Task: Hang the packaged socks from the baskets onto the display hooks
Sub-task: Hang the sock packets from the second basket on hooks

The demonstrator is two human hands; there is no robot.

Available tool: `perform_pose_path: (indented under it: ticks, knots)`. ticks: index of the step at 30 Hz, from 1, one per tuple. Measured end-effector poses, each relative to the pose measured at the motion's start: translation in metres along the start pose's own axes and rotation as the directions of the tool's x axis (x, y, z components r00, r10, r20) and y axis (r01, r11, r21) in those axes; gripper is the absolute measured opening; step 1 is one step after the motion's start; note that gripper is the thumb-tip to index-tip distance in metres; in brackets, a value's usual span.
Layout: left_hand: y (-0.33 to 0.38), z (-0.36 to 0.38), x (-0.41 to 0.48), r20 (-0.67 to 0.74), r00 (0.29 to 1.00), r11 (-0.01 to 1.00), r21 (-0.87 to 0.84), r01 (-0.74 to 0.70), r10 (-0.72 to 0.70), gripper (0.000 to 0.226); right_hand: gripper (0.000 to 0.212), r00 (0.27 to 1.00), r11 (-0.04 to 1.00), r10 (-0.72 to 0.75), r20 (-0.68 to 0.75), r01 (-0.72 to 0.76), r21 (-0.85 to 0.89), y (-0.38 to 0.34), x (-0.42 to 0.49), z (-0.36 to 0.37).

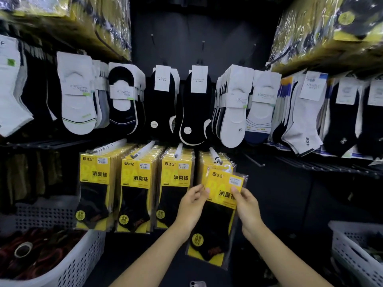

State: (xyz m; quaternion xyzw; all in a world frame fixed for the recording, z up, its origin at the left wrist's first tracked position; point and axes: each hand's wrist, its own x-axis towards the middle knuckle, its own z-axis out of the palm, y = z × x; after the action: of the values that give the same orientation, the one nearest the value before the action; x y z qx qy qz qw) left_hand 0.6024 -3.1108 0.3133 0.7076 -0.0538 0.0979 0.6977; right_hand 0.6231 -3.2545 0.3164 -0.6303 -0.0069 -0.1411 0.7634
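A yellow sock packet (217, 216) with black socks inside is held up in front of the lower display row. My left hand (191, 206) pinches its left edge and my right hand (247, 208) grips its right edge. The packet's top sits just below the tip of the fourth display hook (215, 156), which carries several matching packets (207, 162). Three more hooks to the left hold full stacks of the same yellow packets (136, 187).
A white basket (83, 259) with dark socks stands at the lower left, another white basket (352, 249) at the lower right. Above hang rows of white and black socks (194, 104). A bare hook (255, 160) sticks out right of the fourth hook.
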Motion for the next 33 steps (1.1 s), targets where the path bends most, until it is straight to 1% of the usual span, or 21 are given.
perform_pose_path:
  ticks: [2,5,7,11,12,14,15,16,18,19,21,24,28,31,33]
  knots:
    - [0.002,0.004,0.003,0.063,0.998,0.999,0.034,0.008,-0.01,0.051,0.009,0.999,0.999,-0.026,-0.029,0.025,-0.027,-0.007,0.009,-0.004]
    - [0.004,0.009,0.007,0.112,0.994,0.999,0.053,-0.001,-0.005,0.049,0.012,0.999,0.994,-0.045,-0.015,0.044,-0.097,-0.014,0.023,-0.005]
    - [0.002,0.009,0.009,0.094,0.995,0.999,0.047,0.006,-0.011,0.046,0.016,0.999,0.99,-0.046,0.008,0.046,-0.134,-0.016,0.031,-0.001]
    - [-0.006,0.006,0.015,0.057,0.998,0.999,0.01,0.032,-0.032,0.048,0.019,1.0,0.982,-0.016,0.021,0.02,-0.19,-0.013,0.041,0.009]
    - [-0.01,0.006,0.017,0.052,0.998,0.999,0.02,0.03,-0.031,0.042,0.019,1.0,0.98,-0.011,0.019,0.015,-0.199,-0.011,0.044,0.011]
    - [-0.014,0.005,0.02,0.045,0.998,0.999,0.043,0.033,-0.035,0.022,0.016,1.0,0.98,-0.002,0.01,0.004,-0.198,-0.005,0.048,0.013]
    - [-0.015,0.004,0.022,0.04,0.998,0.998,0.044,0.036,-0.038,0.021,0.015,1.0,0.981,0.003,0.003,-0.003,-0.196,-0.002,0.05,0.014]
    - [-0.016,0.003,0.023,0.038,0.999,0.998,0.044,0.036,-0.037,0.027,0.014,1.0,0.981,0.008,-0.008,-0.01,-0.194,0.001,0.051,0.015]
    - [-0.021,0.001,0.025,0.035,0.999,0.997,0.063,0.035,-0.037,0.054,0.016,0.999,0.981,0.018,-0.044,-0.026,-0.193,0.008,0.055,0.013]
    - [-0.024,0.0,0.025,0.036,0.998,0.996,0.085,0.04,-0.043,0.061,0.018,0.998,0.98,0.022,-0.058,-0.033,-0.196,0.011,0.056,0.011]
    - [-0.032,-0.005,0.023,0.035,0.998,0.991,0.122,0.048,-0.053,0.061,0.021,0.997,0.977,0.043,-0.057,-0.054,-0.207,0.019,0.054,0.002]
    - [-0.052,-0.015,0.012,0.043,0.996,0.981,0.178,0.07,-0.079,0.059,0.024,0.993,0.96,0.105,-0.047,-0.114,-0.257,0.037,0.04,-0.017]
    - [-0.095,-0.033,-0.029,0.062,0.99,0.925,0.367,0.097,-0.129,0.059,0.027,0.981,0.913,0.194,-0.015,-0.186,-0.363,0.08,-0.002,-0.045]
    - [-0.138,-0.046,-0.075,0.063,0.97,0.882,0.434,0.184,-0.233,0.059,0.028,0.943,0.866,0.327,0.063,-0.272,-0.42,0.122,-0.048,-0.061]
    - [-0.169,-0.054,-0.106,0.048,0.941,0.85,0.446,0.279,-0.334,0.06,0.027,0.9,0.797,0.43,0.068,-0.343,-0.497,0.158,-0.081,-0.067]
